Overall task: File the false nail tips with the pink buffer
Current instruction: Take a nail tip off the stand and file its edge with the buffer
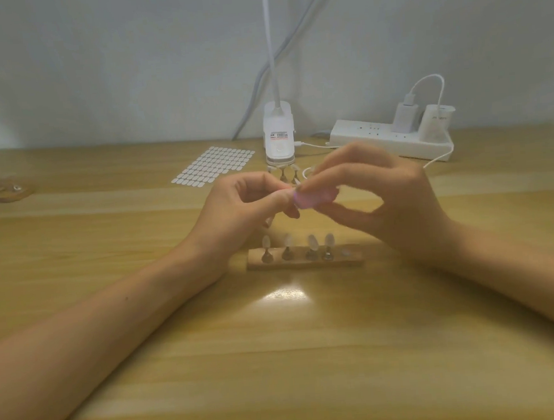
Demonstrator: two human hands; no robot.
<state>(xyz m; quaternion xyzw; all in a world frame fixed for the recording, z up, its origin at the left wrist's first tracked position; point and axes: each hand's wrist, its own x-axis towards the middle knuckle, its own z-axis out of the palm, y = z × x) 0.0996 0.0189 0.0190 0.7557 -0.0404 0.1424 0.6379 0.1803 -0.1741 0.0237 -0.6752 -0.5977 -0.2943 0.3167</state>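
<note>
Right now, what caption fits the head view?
Left hand pinches a nail peg; right hand holds pink buffer to it.

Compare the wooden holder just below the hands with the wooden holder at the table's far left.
The near holder lies square to the camera and carries four upright nail tips. The far-left holder lies slanted and is cut by the frame edge, its load too blurred to tell. Both are wooden strips.

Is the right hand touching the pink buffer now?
Touching. The head view shows the right hand pinching the pink buffer between its thumb and fingers.
</note>
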